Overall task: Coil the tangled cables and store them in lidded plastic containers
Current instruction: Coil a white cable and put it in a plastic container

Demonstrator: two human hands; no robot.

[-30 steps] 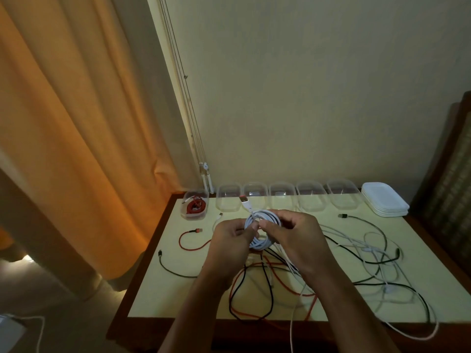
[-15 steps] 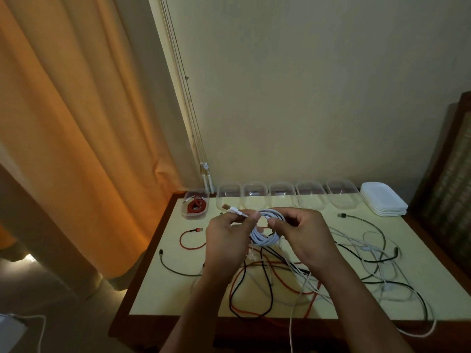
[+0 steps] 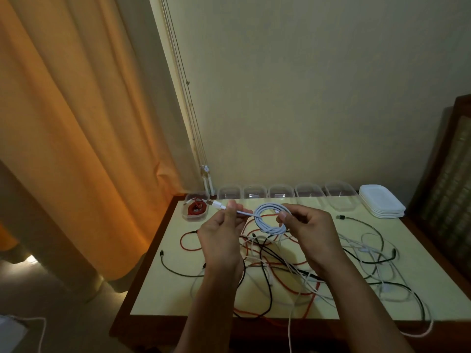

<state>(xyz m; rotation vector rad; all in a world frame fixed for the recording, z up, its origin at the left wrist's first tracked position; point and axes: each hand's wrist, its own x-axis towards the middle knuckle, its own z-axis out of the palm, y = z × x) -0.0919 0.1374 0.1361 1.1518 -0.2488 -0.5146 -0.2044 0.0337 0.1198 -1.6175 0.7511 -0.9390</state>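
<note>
The white coil (image 3: 270, 220) hangs in the air above the far part of the worktop (image 3: 173, 284), over the tangle (image 3: 275, 273) of red, black and white cables. The right hand (image 3: 309, 234) pinches the right side of the coil, with thumb and fingers tight on the loops. The left hand (image 3: 221, 236) pinches the loose tail (image 3: 246, 213) of the same cable, close to its plug (image 3: 216, 205), which pokes out to the far left. The tail runs straight from the left hand to the coil.

The cable looks light, thin and bendy. It is smooth, so it may slip through fingers. The loops will likely spring open if the grip goes soft. I think the best place to hold is across all the loops at once, as the right hand does. The tail is best held on the cable beside the plug, without bending that joint hard, since it can break.

At the far edge, a tub (image 3: 186, 217) on the left holds a red cable (image 3: 195, 208). Five empty tubs (image 3: 280, 194) stand in a row to its right. A stack of lids (image 3: 382, 204) lies at the far right. The coil looks small enough for one tub, but it may pop up until a lid goes on.
</note>
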